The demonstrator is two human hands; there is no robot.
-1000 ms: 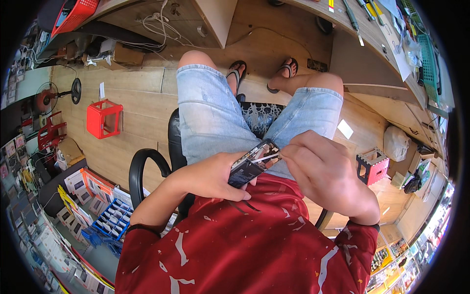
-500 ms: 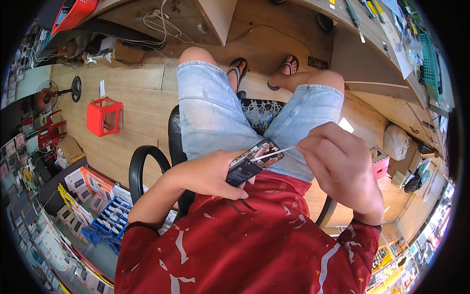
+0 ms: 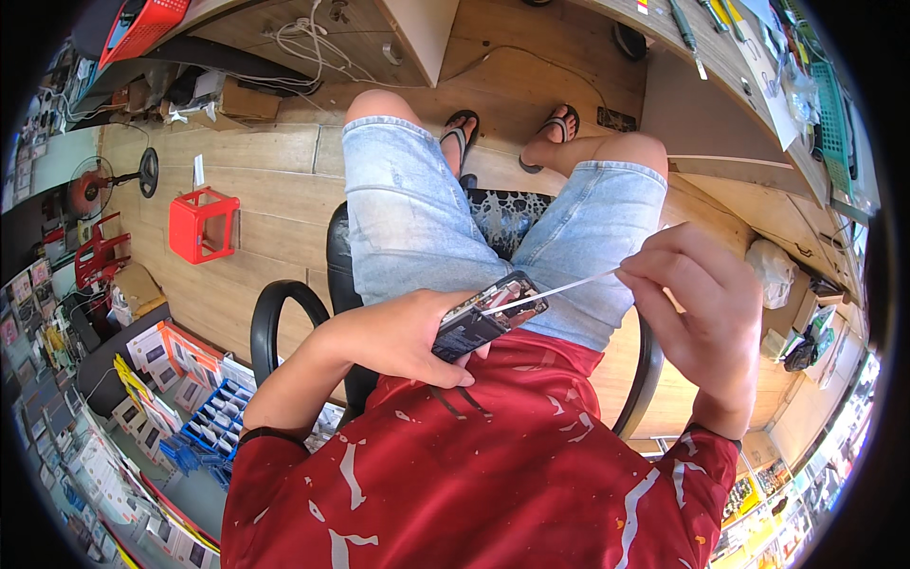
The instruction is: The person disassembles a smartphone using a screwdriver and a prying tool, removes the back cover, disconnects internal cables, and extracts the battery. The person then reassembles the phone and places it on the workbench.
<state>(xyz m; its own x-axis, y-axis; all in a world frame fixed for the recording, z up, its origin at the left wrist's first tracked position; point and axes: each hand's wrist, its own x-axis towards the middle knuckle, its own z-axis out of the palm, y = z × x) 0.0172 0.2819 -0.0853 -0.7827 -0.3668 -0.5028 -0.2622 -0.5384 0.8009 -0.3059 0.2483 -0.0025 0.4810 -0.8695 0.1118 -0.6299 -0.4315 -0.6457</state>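
Pale-blue denim shorts (image 3: 417,218) cover the lap. To their right, the bare right hand (image 3: 697,299) pinches thumb against fingers, well apart from the phone. The bare left hand (image 3: 403,334) curls around the dark, rectangular, opened phone (image 3: 464,334), which lies tilted in its grasp. A thin white strip (image 3: 573,284) slants from the phone's exposed innards up to the right fingertips, gripping its end.

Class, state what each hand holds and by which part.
Left hand: the opened phone, around its lower part. Right hand: a white strip, pinched at its outer end.
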